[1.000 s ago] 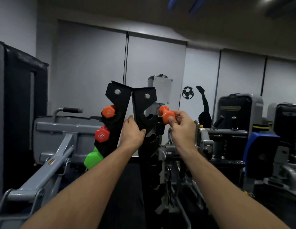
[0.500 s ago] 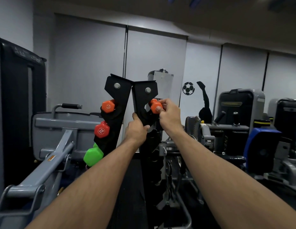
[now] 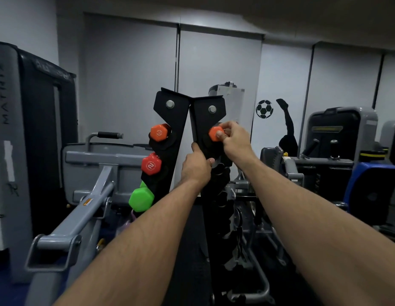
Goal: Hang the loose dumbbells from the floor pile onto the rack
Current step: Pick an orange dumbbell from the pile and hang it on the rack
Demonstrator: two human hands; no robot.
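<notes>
A tall black metal dumbbell rack point(image 3: 204, 120) with two slotted side plates is seen in the middle. An orange six-sided dumbbell point(image 3: 216, 134) is held at the top slot of the right plate, near that plate's upper edge. It is pinched by the right hand point(image 3: 235, 140), with the thumb pressed on the orange end and the fingers curled behind it. The inner edge of the same plate, just below that slot, is gripped by the left hand point(image 3: 196, 167), so this grip is clamped on the rack.

On the left plate three dumbbells are hung. An orange dumbbell marked 3 point(image 3: 159, 132) is at the top, a red dumbbell marked 2 point(image 3: 151, 164) is under it, and a bright green dumbbell point(image 3: 140, 199) is lowest. A grey gym machine point(image 3: 88, 173) is stood beside the rack's left edge.
</notes>
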